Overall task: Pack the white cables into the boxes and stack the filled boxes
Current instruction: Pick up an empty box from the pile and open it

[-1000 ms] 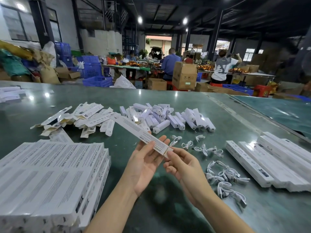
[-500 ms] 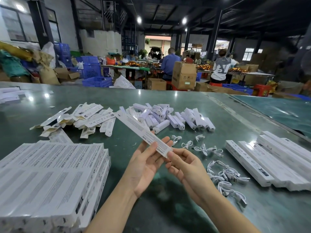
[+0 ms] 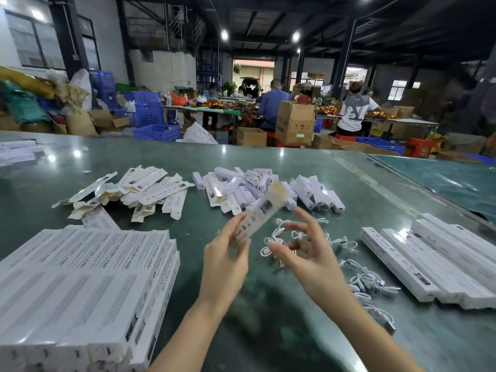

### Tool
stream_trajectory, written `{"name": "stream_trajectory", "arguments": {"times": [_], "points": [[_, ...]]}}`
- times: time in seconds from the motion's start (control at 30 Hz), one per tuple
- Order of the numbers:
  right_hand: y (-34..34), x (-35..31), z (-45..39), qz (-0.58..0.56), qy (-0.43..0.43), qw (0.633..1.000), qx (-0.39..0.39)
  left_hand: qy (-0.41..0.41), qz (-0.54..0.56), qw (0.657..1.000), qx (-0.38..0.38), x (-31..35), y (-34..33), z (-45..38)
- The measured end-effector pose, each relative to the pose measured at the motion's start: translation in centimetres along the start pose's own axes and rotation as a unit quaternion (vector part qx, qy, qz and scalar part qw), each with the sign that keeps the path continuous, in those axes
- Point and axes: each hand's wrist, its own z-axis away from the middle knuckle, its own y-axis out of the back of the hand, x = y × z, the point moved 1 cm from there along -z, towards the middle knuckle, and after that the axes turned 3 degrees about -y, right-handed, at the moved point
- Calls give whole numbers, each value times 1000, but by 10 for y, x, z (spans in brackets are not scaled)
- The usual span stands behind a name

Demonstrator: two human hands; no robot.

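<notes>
On the green glossy work table [image 3: 308, 167], the left hand [image 3: 225, 261] grips the lower end of a long, narrow white cardboard box [image 3: 259, 210], thumb and fingers curled round it. The box is tilted up and away toward the table's far edge, its top flap open and showing a pale brown inside; it is blurred. The right hand [image 3: 306, 253] hovers just beside the box without touching it, its fingers spread and loosely bent, holding nothing.

Under and beyond the right hand lies a scatter of small coiled white cables [image 3: 359, 280], strung out across the table surface toward the near right edge. Past the hands, toward the middle of the table, sits a loose heap of short white rectangular units [image 3: 303, 189], and to its left a heap of flat, unfolded white cardboard box sleeves [image 3: 139, 189] with printed markings.

At the near left corner is a neat stack of long white printed boxes [image 3: 88, 285] laid side by side in layers, their text facing up. Near the right edge a row of similar long white boxes [image 3: 434, 264] lies side by side, well apart from the stack. A few more white boxes [image 3: 18, 151] rest at the far left edge.

Behind the table are blue plastic crates [image 3: 153, 122], brown corrugated cartons [image 3: 295, 124] and people seated at another bench, among them a person in a blue shirt [image 3: 273, 103] and a person in a grey and white top [image 3: 354, 108].
</notes>
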Motion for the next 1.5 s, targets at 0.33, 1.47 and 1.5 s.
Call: {"name": "stream_trajectory", "arguments": {"times": [0.33,1.47,1.5], "points": [[4,-10,3,166,272,943,99,44,-46,997,45,-4,-1,1],[33,34,-128,328,8,933,152,266,189,939,111,-24,2,-12],[35,28,-116,308,20,937,166,269,202,935,111,-24,3,-12]]}}
